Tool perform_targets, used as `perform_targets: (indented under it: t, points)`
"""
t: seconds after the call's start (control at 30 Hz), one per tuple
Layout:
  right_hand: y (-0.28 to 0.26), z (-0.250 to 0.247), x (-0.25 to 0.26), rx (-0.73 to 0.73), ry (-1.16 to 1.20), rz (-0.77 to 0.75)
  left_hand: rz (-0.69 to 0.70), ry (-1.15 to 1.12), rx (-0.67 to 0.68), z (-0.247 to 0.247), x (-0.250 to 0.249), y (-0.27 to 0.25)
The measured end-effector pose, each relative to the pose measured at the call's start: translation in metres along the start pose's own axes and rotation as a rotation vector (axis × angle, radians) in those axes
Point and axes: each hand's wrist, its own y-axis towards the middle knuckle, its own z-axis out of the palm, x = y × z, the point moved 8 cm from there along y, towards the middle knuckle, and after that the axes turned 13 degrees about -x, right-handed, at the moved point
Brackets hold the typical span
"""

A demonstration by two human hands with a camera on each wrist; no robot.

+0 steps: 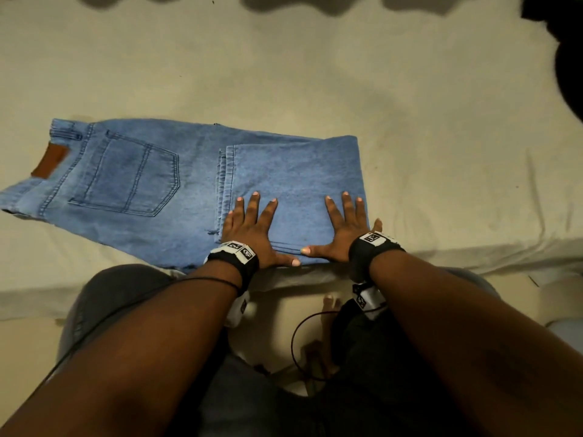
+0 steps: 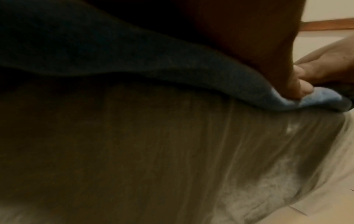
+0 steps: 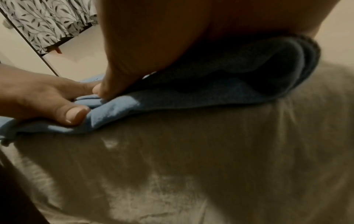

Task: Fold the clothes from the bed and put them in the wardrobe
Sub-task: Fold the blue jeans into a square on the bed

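Note:
Light blue jeans (image 1: 132, 171) lie flat on the cream bed sheet (image 1: 284, 74). The waist and back pocket are at the left, and the legs are folded back over from the right. My left hand (image 1: 252, 225) and right hand (image 1: 345, 225) press side by side on the folded leg part, close to the bed's front edge. Their fingers are straight and spread, with the thumbs nearly touching. In the left wrist view my thumb (image 2: 295, 84) pushes down on the denim edge (image 2: 191, 68). The right wrist view shows both thumbs on the jeans (image 3: 172, 97).
A dark item (image 1: 568, 58) sits at the bed's far right corner. My legs and a foot (image 1: 329, 307) stand on the floor below the bed edge, with a black cable (image 1: 296, 342) hanging there. Leaf-patterned fabric (image 3: 47, 19) hangs off to the left.

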Motion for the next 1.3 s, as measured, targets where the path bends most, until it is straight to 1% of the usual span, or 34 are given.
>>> perform_targets:
  t: [0.13, 0.23, 0.27, 0.3, 0.33, 0.37, 0.4, 0.47, 0.5, 0.53, 0.6, 0.67, 0.77, 0.83, 0.9, 0.97, 1.03, 1.07, 1.13, 1.23, 1.3]
  points:
    - [0.0, -0.002, 0.003, -0.002, 0.007, 0.006, -0.011, 0.007, -0.008, -0.003, -0.002, 0.0]
    - [0.001, -0.012, 0.011, 0.044, -0.033, 0.005, -0.028, 0.03, 0.059, -0.003, -0.004, 0.001]
    - [0.005, -0.021, 0.016, 0.026, -0.039, -0.004, -0.045, 0.039, 0.096, -0.005, -0.006, 0.004]
    - [0.01, -0.035, 0.021, -0.031, -0.033, -0.025, -0.066, 0.034, 0.121, -0.009, -0.009, 0.007]
    - [0.017, -0.052, 0.027, -0.118, -0.011, -0.055, -0.084, 0.017, 0.113, -0.018, -0.012, 0.014]
    - [0.024, -0.068, 0.033, -0.212, 0.021, -0.08, -0.089, 0.0, 0.069, -0.031, -0.015, 0.022]
    - [0.032, -0.081, 0.035, -0.282, 0.058, -0.091, -0.079, -0.001, -0.005, -0.046, -0.018, 0.033]
    - [0.052, -0.092, 0.036, -0.337, 0.112, -0.066, -0.046, 0.01, -0.159, -0.071, -0.019, 0.058]
    - [0.062, -0.091, 0.036, -0.332, 0.124, -0.043, -0.041, -0.002, -0.195, -0.076, -0.017, 0.07]
    - [0.07, -0.087, 0.038, -0.317, 0.128, -0.025, -0.054, -0.027, -0.191, -0.076, -0.012, 0.079]
    - [0.083, -0.076, 0.043, -0.275, 0.118, -0.002, -0.112, -0.078, -0.088, -0.061, -0.002, 0.094]
    - [0.093, -0.066, 0.042, -0.229, 0.101, 0.023, -0.144, -0.076, 0.005, -0.044, 0.003, 0.1]
    - [0.106, -0.059, 0.016, -0.153, 0.142, 0.139, -0.15, -0.062, 0.054, -0.031, 0.006, 0.106]
    - [0.113, -0.057, 0.0, -0.119, 0.182, 0.177, -0.149, -0.072, 0.06, -0.029, 0.006, 0.11]
    - [0.115, -0.056, -0.002, -0.128, 0.185, 0.161, -0.148, -0.077, 0.066, -0.028, 0.007, 0.112]
    - [0.113, -0.062, 0.008, -0.19, 0.16, 0.131, -0.145, -0.077, 0.064, -0.029, 0.006, 0.112]
    - [0.104, -0.069, 0.03, -0.274, 0.127, 0.032, -0.139, -0.077, 0.054, -0.029, 0.007, 0.111]
    - [0.097, -0.069, 0.041, -0.293, 0.125, -0.025, -0.138, -0.078, 0.054, -0.029, 0.006, 0.111]
    - [0.08, -0.054, 0.055, -0.265, 0.146, -0.095, -0.134, -0.058, 0.045, -0.032, 0.004, 0.108]
    - [0.057, -0.026, 0.038, -0.225, 0.093, -0.07, -0.127, -0.038, 0.031, -0.036, -0.003, 0.099]
    - [0.044, -0.021, 0.013, -0.226, 0.085, -0.011, -0.077, -0.021, 0.031, -0.033, -0.015, 0.078]
